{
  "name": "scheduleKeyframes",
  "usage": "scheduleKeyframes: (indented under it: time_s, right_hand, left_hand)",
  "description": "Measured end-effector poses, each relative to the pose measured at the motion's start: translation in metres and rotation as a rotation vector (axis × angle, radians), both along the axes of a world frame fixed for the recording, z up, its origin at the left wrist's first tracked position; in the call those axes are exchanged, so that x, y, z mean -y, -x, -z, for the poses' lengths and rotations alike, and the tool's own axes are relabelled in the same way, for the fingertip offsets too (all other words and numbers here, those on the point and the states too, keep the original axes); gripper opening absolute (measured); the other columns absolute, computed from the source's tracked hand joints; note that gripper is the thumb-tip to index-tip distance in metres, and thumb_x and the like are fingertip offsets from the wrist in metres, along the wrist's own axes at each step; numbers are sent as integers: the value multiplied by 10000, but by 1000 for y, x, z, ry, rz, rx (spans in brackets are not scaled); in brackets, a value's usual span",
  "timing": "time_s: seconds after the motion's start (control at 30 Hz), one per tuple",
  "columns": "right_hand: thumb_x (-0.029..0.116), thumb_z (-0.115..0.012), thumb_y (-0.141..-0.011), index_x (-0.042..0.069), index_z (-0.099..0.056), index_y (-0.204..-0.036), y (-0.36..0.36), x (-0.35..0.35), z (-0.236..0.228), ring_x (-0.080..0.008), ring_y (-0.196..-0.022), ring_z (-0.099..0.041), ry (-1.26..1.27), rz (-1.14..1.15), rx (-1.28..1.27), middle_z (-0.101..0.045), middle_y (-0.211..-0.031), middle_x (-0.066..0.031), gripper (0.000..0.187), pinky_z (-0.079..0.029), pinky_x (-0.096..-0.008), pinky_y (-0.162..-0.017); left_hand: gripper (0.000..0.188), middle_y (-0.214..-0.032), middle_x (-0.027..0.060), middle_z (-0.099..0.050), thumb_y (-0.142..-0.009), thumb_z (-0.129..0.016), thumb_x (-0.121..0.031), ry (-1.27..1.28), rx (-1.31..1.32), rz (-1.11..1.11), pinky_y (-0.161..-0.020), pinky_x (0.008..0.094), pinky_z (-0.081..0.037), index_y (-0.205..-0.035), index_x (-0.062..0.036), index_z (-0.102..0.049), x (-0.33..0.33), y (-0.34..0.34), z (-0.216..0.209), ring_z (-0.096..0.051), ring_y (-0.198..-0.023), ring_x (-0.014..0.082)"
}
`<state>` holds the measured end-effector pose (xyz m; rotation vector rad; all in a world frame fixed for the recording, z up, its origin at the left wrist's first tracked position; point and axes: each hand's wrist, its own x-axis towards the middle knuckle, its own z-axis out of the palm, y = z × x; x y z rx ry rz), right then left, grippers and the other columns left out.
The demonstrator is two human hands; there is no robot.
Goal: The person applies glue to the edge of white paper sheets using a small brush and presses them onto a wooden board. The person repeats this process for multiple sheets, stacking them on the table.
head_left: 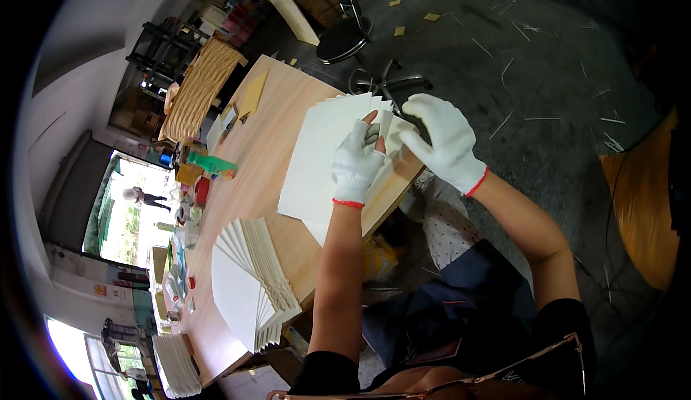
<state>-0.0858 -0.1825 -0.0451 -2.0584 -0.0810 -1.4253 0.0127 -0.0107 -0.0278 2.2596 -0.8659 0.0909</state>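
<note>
My left hand (358, 157), in a white glove with bare thumb and index fingertips, is over a stack of white sheets (306, 162) on the table. Its thumb and index finger stand apart, the other fingers are partly curled, and nothing shows between them. Beside the stack's right corner, my right hand (448, 141) in a white, red-cuffed glove has its thumb apart from its curved fingers. No held thing is visible in it. Whether either hand touches the sheets is hard to tell. The stack's corners fan out unevenly near both hands.
A second fanned stack of white sheets (241, 270) lies nearer on the wooden table (248, 162). A green bottle (212, 165) and assorted small items line the left edge. Beyond the table stands a black swivel chair (345, 40). Thin white strips litter the dark floor (547, 76).
</note>
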Motion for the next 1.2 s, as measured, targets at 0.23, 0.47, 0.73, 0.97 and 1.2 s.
scheduleKeyframes:
  time_s: [0.23, 0.47, 0.73, 0.97, 1.2]
  right_hand:
    - [385, -653, -944, 80, -669, -1073, -23, -36, -10, -106, -615, -589, -1399, -1016, -899, -642, -920, -50, 331, -497, -220, -494]
    - [297, -659, -952, 110, -649, -1097, -55, -100, 5, -111, -592, -579, -1466, -928, -949, -645, -884, -23, 237, -431, -208, -431]
    - [185, -685, -936, 109, -602, -907, -46, -100, 6, -17, -448, -458, -1431, -807, -1017, -553, -681, 46, 116, -292, -159, -335]
    - [137, -601, -953, 46, -626, -1026, 42, -46, 14, -70, -647, -499, -1083, -810, -1107, -596, -857, -17, 119, -357, -182, -556]
    - [233, -558, -982, 6, -657, -1128, 102, -48, -15, -74, -443, -512, -1286, -857, -1272, -669, -793, -64, 287, -322, -182, -328]
  left_hand:
    - [458, -1149, 114, -707, -915, -624, -84, 221, 28, 49, -905, 316, -532, -1369, -101, -566, -10, -3, 2, -685, -1060, 199]
    - [149, -1089, 107, -665, -960, -569, -40, 844, -36, -247, -946, 338, -483, -1053, 29, -663, -79, 112, 45, -611, -1021, 187]
    - [327, -1303, 171, -626, -1003, -531, -303, 1324, -1120, -144, -993, 444, -508, -1202, -50, -593, -140, 167, 97, -636, -1133, 317]
    - [696, -1446, 214, -516, -1024, -408, -541, 1598, -1386, 32, -1044, 517, -456, -1512, -46, -357, -165, 182, 73, -525, -1313, 384]
    - [307, -1056, 78, -684, -934, -638, -85, 1380, -1067, -405, -749, 309, -542, -1224, 10, -602, -159, 220, 16, -670, -895, 175]
